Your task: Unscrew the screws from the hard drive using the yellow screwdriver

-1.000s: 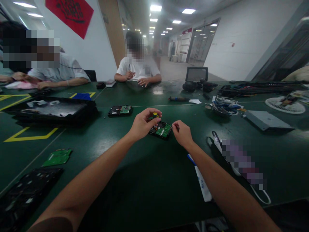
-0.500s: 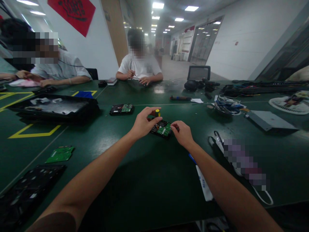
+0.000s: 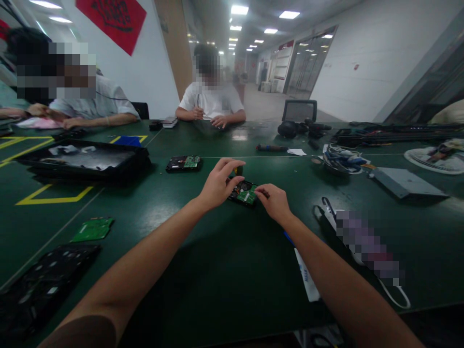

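In front of me a hard drive (image 3: 247, 196) lies on the table, its green circuit board facing up. My left hand (image 3: 222, 182) reaches over its left end, thumb and fingers closed round a short screwdriver (image 3: 237, 170) with a yellow and black handle. The screwdriver's tip is hidden behind that hand. At the drive's right edge is my right hand (image 3: 274, 200), its fingers pinched together against the corner of the drive.
A second hard drive (image 3: 184, 163) and a black tray (image 3: 87, 162) stand beyond my left arm. Nearer lie a green circuit board (image 3: 93, 229) and a black casing (image 3: 50, 285). Cables (image 3: 342, 158), a grey metal box (image 3: 409, 183) and a strap (image 3: 366, 246) are rightward. Two people sit opposite.
The yellow handle has tilted or turned within my left hand, and less of its yellow top shows. My right hand stays at the drive's edge. The whole view has shifted slightly.
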A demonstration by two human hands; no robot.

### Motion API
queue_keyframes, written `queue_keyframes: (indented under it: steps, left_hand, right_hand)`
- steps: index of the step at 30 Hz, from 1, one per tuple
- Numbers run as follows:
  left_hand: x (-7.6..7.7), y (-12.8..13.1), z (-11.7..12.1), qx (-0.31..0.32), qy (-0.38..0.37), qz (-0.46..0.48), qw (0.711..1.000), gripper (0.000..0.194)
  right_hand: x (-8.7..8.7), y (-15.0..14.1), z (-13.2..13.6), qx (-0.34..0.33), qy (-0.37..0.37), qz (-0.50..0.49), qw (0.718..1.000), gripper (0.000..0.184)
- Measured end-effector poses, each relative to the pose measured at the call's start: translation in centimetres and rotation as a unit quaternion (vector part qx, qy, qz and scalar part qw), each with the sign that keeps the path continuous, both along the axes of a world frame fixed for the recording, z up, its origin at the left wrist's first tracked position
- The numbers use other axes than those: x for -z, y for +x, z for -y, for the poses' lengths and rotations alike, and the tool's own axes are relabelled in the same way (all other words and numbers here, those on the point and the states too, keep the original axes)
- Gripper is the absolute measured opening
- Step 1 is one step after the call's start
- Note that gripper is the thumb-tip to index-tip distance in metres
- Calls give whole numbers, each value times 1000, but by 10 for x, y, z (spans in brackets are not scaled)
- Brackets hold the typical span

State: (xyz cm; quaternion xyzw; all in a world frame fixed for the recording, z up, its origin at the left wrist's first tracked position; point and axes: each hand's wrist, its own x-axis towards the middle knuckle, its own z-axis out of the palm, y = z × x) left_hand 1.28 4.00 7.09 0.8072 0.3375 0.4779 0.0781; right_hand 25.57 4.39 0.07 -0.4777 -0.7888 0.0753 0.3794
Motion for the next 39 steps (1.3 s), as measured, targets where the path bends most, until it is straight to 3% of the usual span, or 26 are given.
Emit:
queue_keyframes:
  steps: [16, 27, 39]
  left_hand:
    - [-3, 1, 0, -8, 29, 25, 999, 44]
    - [-6, 4, 4, 2, 38, 32, 999, 44]
    - [-2, 6, 4, 15, 28, 27, 999, 42]
  right_hand:
    - [-3, 0, 1, 0, 19, 41, 999, 11]
    - [-1, -15, 11, -54, 8, 19, 998, 6]
    - [3, -18, 12, -47, -6, 19, 999, 4]
